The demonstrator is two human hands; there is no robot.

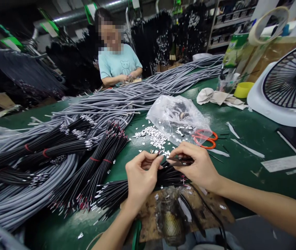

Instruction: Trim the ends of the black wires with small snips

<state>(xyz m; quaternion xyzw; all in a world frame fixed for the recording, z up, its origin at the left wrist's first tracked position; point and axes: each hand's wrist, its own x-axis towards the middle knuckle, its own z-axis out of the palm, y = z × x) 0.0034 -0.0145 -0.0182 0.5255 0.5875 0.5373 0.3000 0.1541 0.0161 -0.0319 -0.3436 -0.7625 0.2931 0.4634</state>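
My left hand (144, 173) is closed in a pinch on the end of a thin wire (159, 152), mostly hidden by the fingers. My right hand (198, 166) grips dark pointed tweezers (180, 161), their tips facing the left fingertips with a small gap between. Below both hands lies a bundle of short black wires (115, 194) with bare or pale ends. Just beyond the fingertips, small white and silvery pieces (155, 136) are heaped on the green table (189, 135).
Long grey cables (148, 86) and tied black wire bundles (93, 166) cover the left and back. Orange-handled scissors (210, 139) lie partly under a clear plastic bag (175, 116). A fan (290, 83) stands right. A stained board (148, 225) is nearest me. A co-worker (120, 62) works opposite.
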